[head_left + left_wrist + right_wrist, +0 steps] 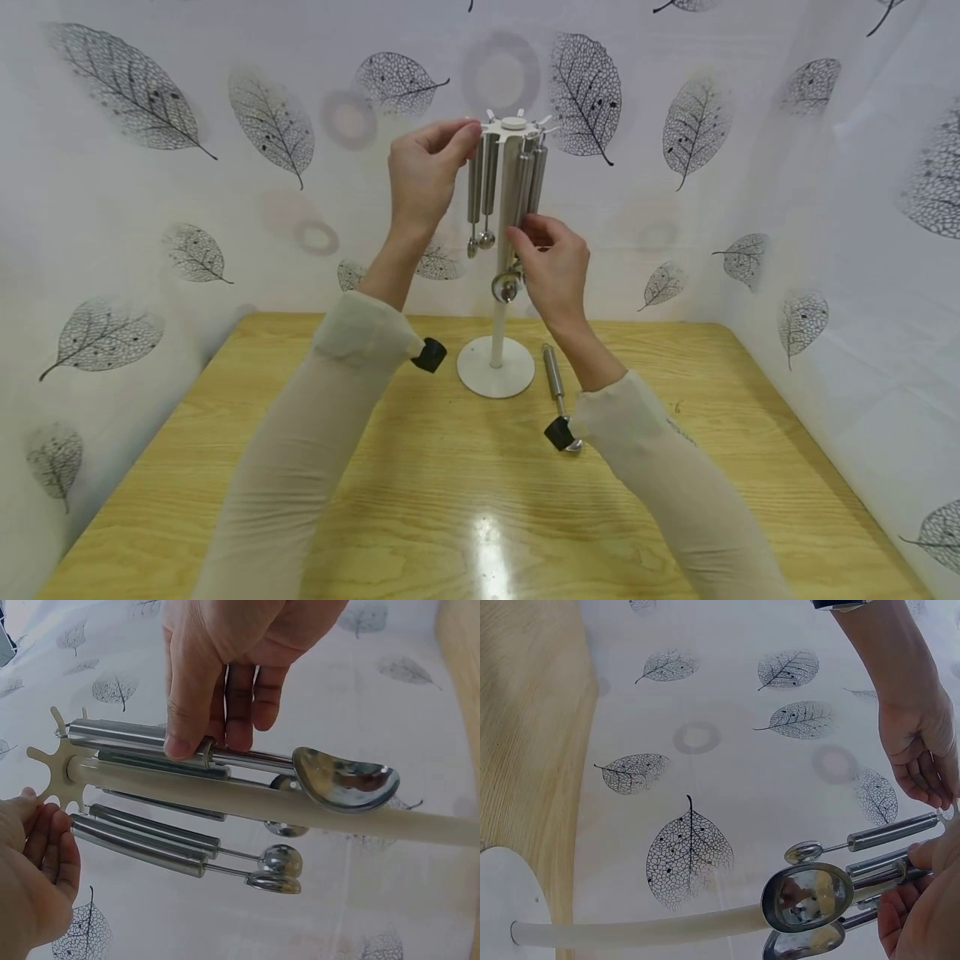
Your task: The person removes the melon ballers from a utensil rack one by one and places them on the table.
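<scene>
While right hand [557, 271] grips scoop [259, 760], black block [558, 434] overlaps utensil [555, 377] on table [390, 492].

The left arm [281, 467] and right arm [675, 475], sleeved to just short of the wrists, stretch toward the far edge of the worktop [405, 508]. In the head view the left hand [425, 171] shows well above that edge, thumb and forefinger pinching, other fingers bent. The right hand [557, 267], lower and nearer the edge, grips between thumb and fingers.
</scene>
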A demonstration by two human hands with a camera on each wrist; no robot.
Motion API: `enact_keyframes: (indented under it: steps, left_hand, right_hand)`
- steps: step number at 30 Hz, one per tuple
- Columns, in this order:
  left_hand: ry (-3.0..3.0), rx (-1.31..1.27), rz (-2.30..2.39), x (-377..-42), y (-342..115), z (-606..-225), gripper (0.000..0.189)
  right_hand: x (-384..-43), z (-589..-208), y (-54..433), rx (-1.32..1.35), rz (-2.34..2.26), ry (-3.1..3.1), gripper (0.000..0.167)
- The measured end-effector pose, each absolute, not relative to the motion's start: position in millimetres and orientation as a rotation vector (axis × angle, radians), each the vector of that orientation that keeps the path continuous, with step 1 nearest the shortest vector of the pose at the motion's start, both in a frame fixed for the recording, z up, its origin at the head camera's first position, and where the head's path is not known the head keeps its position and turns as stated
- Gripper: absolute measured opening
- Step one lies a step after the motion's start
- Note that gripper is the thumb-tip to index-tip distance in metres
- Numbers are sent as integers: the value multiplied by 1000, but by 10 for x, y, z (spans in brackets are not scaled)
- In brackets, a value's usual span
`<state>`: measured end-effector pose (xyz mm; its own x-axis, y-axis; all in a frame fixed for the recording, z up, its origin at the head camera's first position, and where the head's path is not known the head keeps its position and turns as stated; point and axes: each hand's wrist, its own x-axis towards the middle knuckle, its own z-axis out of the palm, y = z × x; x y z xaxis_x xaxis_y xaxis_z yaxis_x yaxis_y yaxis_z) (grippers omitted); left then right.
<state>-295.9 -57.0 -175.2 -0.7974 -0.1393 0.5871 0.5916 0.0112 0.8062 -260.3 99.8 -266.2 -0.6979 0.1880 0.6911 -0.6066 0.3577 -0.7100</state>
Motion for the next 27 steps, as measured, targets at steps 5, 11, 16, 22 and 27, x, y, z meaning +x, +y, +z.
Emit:
enact_keyframes:
  steps: [5,11,16,22,27]
  left_hand:
    - [-1785,-460,-1845,-2955,-566,-1746,21]
    - [-1785,-462,-1854,-2945,-567,-1740,21]
    - [-1789,-453,-1859,-2944,-569,-1741,21]
    - [-1786,-458,-1851,-2957,-573,-1747,20]
    - [-1782,-465,-1863,-2962,-571,-1749,20]
  right_hand:
    - [-2569,-2614,1004,387,1421,-1860,21]
    - [-2506,-2540,1036,423,1467,-1839,21]
    - [-2445,-2519,1089,449,1507,-1822,21]
    - [-2341,-2490,1204,458,1526,-1826,22]
    - [-2271,-2496,1341,431,1556,-1834,22]
